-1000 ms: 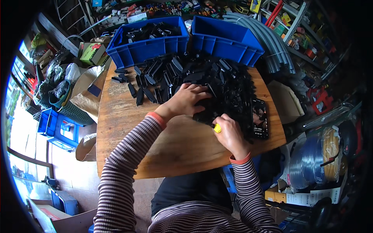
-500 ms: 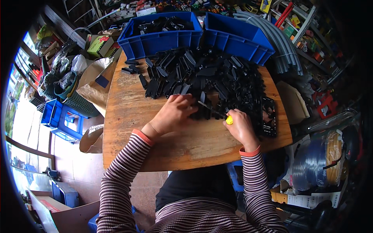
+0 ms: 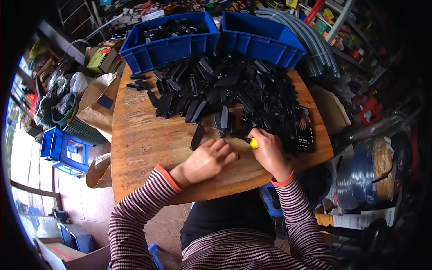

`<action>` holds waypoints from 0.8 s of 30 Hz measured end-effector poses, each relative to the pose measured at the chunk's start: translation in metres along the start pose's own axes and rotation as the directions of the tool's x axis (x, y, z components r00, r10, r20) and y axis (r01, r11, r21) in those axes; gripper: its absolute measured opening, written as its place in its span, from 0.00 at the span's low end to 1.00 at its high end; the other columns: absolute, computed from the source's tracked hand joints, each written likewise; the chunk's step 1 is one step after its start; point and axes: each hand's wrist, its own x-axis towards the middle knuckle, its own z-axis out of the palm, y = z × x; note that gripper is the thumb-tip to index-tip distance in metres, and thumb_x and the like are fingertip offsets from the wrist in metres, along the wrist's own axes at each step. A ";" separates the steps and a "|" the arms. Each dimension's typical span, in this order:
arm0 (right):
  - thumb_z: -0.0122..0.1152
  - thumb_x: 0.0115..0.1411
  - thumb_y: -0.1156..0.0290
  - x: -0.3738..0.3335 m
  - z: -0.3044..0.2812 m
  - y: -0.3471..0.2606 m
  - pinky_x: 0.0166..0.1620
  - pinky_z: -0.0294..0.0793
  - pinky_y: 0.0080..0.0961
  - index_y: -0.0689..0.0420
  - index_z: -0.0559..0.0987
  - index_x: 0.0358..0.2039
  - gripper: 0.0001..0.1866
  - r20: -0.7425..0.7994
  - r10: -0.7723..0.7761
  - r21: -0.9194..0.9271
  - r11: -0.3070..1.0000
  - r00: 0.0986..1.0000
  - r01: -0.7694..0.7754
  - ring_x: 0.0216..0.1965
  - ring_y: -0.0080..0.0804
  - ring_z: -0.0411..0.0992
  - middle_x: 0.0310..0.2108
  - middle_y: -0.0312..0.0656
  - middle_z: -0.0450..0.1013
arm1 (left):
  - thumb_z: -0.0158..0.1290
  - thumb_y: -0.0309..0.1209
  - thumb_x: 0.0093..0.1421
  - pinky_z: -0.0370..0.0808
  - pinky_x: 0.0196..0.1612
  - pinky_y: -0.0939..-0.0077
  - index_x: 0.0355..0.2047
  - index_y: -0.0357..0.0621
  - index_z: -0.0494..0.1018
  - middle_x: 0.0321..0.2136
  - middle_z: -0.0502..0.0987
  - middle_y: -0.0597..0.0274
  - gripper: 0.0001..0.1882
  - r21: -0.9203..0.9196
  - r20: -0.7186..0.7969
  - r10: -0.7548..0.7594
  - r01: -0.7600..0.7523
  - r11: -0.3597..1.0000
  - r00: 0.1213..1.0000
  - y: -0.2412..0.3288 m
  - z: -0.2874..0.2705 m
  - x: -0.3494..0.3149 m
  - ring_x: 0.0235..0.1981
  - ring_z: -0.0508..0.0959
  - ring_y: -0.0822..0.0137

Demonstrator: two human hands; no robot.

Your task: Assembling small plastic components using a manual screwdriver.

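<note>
The right hand (image 3: 269,150) grips a yellow-handled tool (image 3: 254,143) pointing toward ten o'clock. At its nine o'clock the left hand (image 3: 209,160) curls, its hold unclear. Black plastic pieces (image 3: 227,82) heap at twelve o'clock.

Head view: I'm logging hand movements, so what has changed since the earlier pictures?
The left hand has drawn back from the black parts toward the near edge of the table; whether it holds anything is unclear. A separate black piece now shows just beyond it. The right hand still grips the yellow-handled tool; both blue bins stay along the far side.
</note>
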 end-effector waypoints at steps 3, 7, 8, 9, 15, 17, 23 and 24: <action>0.63 0.48 0.81 -0.006 -0.002 0.008 0.36 0.73 0.36 0.62 0.73 0.33 0.11 -0.043 -0.005 0.069 0.998 0.999 0.008 0.35 0.51 0.74 0.31 0.49 0.74 | 0.55 0.30 0.50 0.71 0.47 0.69 0.42 0.44 0.75 0.41 0.74 0.62 0.17 -0.033 -0.024 0.000 -0.001 0.999 1.000 0.008 -0.005 0.010 0.45 0.72 0.62; 0.62 0.48 0.82 -0.008 -0.001 0.008 0.35 0.73 0.35 0.62 0.73 0.33 0.11 -0.085 -0.033 0.112 0.993 0.996 0.042 0.35 0.49 0.75 0.31 0.49 0.74 | 0.52 0.30 0.52 0.72 0.43 0.72 0.43 0.45 0.74 0.39 0.73 0.62 0.17 -0.110 -0.114 -0.037 0.024 0.994 0.993 -0.003 -0.001 0.009 0.42 0.72 0.63; 0.62 0.48 0.82 -0.009 -0.002 0.006 0.35 0.73 0.35 0.62 0.73 0.33 0.11 -0.096 -0.044 0.112 0.992 0.994 0.055 0.35 0.48 0.75 0.32 0.48 0.74 | 0.53 0.29 0.51 0.73 0.42 0.72 0.44 0.44 0.73 0.39 0.73 0.62 0.18 -0.146 -0.110 -0.055 0.038 0.989 0.992 -0.008 0.005 0.007 0.42 0.73 0.63; 0.62 0.48 0.82 -0.009 -0.003 0.005 0.35 0.73 0.35 0.62 0.73 0.33 0.11 -0.092 -0.043 0.113 0.992 0.995 0.054 0.35 0.48 0.75 0.32 0.48 0.74 | 0.53 0.28 0.51 0.74 0.42 0.72 0.45 0.44 0.73 0.38 0.73 0.62 0.19 -0.183 -0.106 -0.076 0.055 0.982 0.991 -0.009 0.005 0.008 0.41 0.73 0.63; 0.61 0.50 0.81 -0.009 -0.017 0.001 0.32 0.73 0.37 0.61 0.73 0.33 0.09 -0.108 0.050 0.154 0.988 0.993 -0.033 0.32 0.51 0.75 0.30 0.49 0.75 | 0.53 0.25 0.55 0.77 0.36 0.66 0.47 0.41 0.69 0.38 0.74 0.53 0.18 -0.485 -0.100 -0.306 0.222 0.846 0.947 0.015 0.002 0.014 0.35 0.78 0.54; 0.62 0.51 0.80 -0.009 -0.017 0.000 0.31 0.73 0.36 0.61 0.73 0.33 0.09 -0.093 0.074 0.164 0.985 0.993 -0.058 0.31 0.51 0.75 0.29 0.49 0.75 | 0.53 0.23 0.57 0.78 0.36 0.61 0.47 0.40 0.68 0.37 0.74 0.48 0.17 -0.630 0.037 -0.498 0.407 0.661 0.866 0.022 -0.001 0.016 0.34 0.78 0.47; 0.67 0.50 0.80 -0.006 -0.011 0.001 0.29 0.70 0.27 0.62 0.74 0.34 0.12 -0.107 0.008 0.197 0.980 0.994 0.014 0.25 0.43 0.74 0.25 0.47 0.73 | 0.53 0.27 0.60 0.77 0.28 0.60 0.47 0.40 0.67 0.32 0.75 0.48 0.15 -0.566 0.029 -0.598 0.506 0.650 0.801 0.011 0.000 0.016 0.27 0.78 0.46; 0.67 0.50 0.80 -0.006 -0.009 0.001 0.29 0.70 0.27 0.62 0.74 0.33 0.12 -0.128 -0.023 0.194 0.980 0.992 0.047 0.25 0.42 0.73 0.25 0.47 0.73 | 0.53 0.27 0.60 0.76 0.26 0.60 0.47 0.40 0.67 0.31 0.75 0.49 0.15 -0.483 0.070 -0.606 0.558 0.674 0.793 0.008 -0.001 0.016 0.25 0.78 0.47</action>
